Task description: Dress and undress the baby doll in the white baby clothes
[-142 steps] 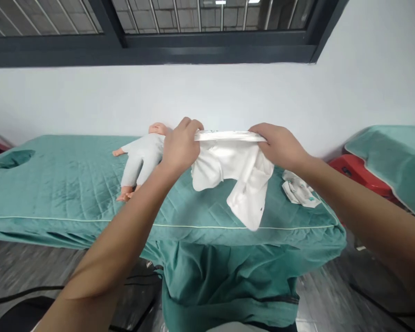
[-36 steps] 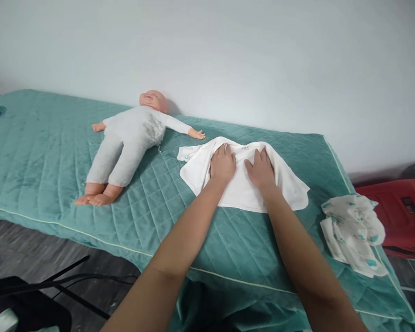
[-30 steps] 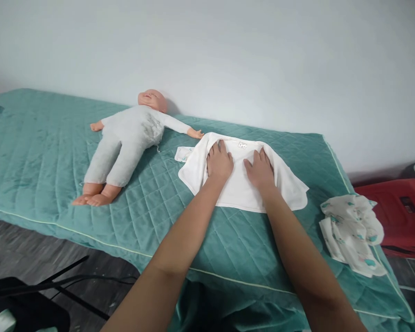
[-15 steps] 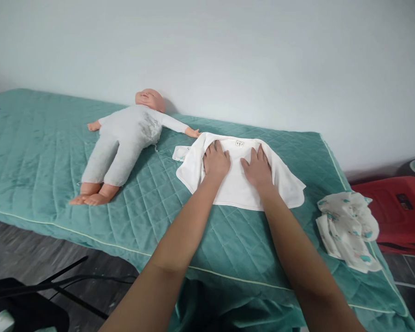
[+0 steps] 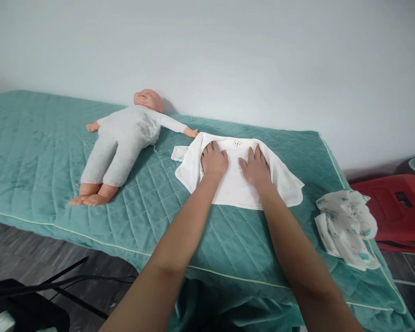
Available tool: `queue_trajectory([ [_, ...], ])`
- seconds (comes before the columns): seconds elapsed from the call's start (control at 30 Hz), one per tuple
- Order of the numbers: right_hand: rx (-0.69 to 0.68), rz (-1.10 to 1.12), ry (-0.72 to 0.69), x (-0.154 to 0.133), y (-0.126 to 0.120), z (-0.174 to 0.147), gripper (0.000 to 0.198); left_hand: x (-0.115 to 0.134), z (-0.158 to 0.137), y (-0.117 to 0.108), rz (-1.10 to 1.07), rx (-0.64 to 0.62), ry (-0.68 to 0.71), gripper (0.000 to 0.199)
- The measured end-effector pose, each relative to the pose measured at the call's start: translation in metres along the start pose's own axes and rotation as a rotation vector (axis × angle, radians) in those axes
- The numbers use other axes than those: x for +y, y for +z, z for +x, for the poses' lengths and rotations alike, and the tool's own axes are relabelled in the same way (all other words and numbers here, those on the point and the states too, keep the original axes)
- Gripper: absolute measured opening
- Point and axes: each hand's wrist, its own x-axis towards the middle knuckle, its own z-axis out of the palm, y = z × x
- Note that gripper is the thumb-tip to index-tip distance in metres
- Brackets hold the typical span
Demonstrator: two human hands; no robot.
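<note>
A small white baby garment (image 5: 237,184) lies spread open on the green quilted cover, its printed label showing at the neck. My left hand (image 5: 214,160) rests on its left part, fingers spread, tips near the folded front flap. On the right part lies my right hand (image 5: 256,167), fingers also apart and flat on the cloth. Out from under the garment's left side sticks a small printed piece of fabric (image 5: 179,153). To the left a baby doll (image 5: 124,127) in a pale grey soft body lies on its back, one hand near the garment's top corner.
A crumpled white printed cloth (image 5: 347,228) lies near the right edge of the green quilted cover (image 5: 38,161). Beyond that edge stands a red case (image 5: 401,207). A wall runs along the back. Black tubing (image 5: 72,279) and a dark item are below at lower left.
Both hands stay flat on the white garment. The whole view has shifted very slightly; nothing else has visibly moved.
</note>
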Motion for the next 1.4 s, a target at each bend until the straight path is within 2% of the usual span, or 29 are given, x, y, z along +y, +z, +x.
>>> queue_trajectory([
  [0.4, -0.015, -0.028, -0.017, -0.002, -0.002, -0.001, 0.070, 0.002, -0.005, -0.002, 0.083, -0.048, 0.033, 0.059],
  [0.5, 0.008, -0.032, -0.021, -0.002, -0.001, -0.001, 0.069, 0.003, -0.010, -0.001, 0.109, -0.058, 0.100, 0.060],
  [0.63, 0.058, -0.029, -0.043, -0.001, -0.001, -0.002, 0.066, 0.002, -0.011, 0.000, 0.113, -0.088, 0.316, 0.058],
  [0.7, 0.117, -0.022, -0.109, -0.002, -0.001, -0.002, 0.060, 0.001, -0.009, 0.001, 0.079, -0.141, 0.417, 0.057],
  [0.77, 0.158, 0.007, -0.246, -0.003, 0.000, -0.001, 0.054, 0.000, -0.006, 0.002, 0.052, -0.179, 0.456, 0.057],
  [0.83, 0.139, 0.051, -0.382, -0.003, 0.003, 0.000, 0.053, -0.001, -0.004, 0.003, 0.046, -0.190, 0.462, 0.057],
  [0.9, 0.086, 0.081, -0.434, -0.003, 0.007, 0.002, 0.055, -0.001, -0.003, 0.003, 0.050, -0.194, 0.461, 0.057],
  [1.17, -0.013, -0.034, -0.274, -0.007, 0.007, 0.001, 0.060, 0.001, -0.004, 0.001, 0.072, -0.220, 0.405, 0.057],
  [1.4, -0.032, -0.109, -0.192, -0.010, 0.004, -0.014, 0.065, -0.003, -0.016, -0.003, 0.080, -0.228, 0.377, 0.061],
])
